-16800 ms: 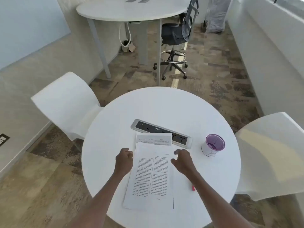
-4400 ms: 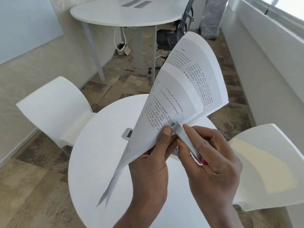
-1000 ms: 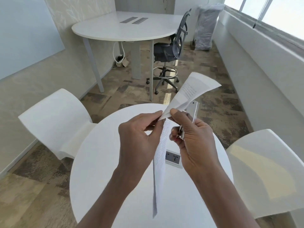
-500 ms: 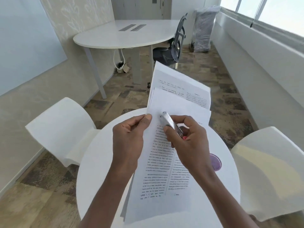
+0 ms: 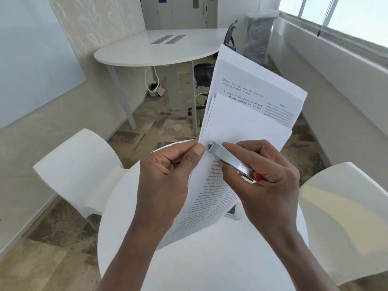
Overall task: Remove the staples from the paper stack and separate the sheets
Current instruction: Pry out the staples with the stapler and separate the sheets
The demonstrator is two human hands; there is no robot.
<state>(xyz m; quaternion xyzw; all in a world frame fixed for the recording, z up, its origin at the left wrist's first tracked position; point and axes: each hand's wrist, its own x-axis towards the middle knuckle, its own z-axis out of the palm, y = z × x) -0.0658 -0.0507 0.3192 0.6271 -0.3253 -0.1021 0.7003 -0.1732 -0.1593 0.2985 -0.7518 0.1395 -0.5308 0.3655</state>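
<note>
Stack of white printed sheets (image 5: 249,114) held upright above round white desk (image 5: 210,259). Your left hand (image 5: 168,175) pinches its edge; your right hand (image 5: 266,181) grips silver staple remover (image 5: 231,159) against it. White chairs (image 5: 79,171) flank; sheets hide white power strip (image 5: 234,212).

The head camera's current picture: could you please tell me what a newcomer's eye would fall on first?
Most striking is the fanned stack of white printed sheets, held upright at centre above the round white table. The left hand pinches its left edge, while the right hand presses the tip of a silver metal staple remover with a red end against the front sheet. White moulded chairs flank the table.
</note>
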